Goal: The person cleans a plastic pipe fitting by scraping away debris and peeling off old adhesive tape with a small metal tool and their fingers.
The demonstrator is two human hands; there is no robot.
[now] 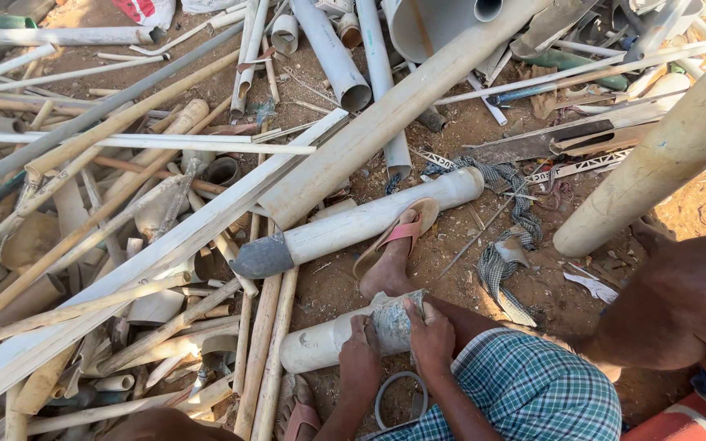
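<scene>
1. Hands first: the left hand (359,357) and the right hand (431,336) both wrap closed around the short white pipe (345,335), each grip curled tight over its grey-coated, rough end, the two hands side by side and nearly touching.
2. The pipe lies low in front of the person, just above the checked cloth (525,384) over the lap, with a grey ring (400,398) on the ground just below the hands.
3. Room is tight: a sandalled foot (394,249) rests on a longer white pipe (353,227) just above the hands, and bundled thin pipes (267,343) press against the held pipe's left end.
4. Some bare dirt ground (451,269) opens to the right of the foot, near a twisted checked rag (504,245).
5. The ground is packed earth strewn with cut pipe, strips and scraps; a thick cream pipe (655,163) slants across the right edge.
6. The held pipe's long axis runs left to right, tilting up slightly to the right; its open plain end points left.
</scene>
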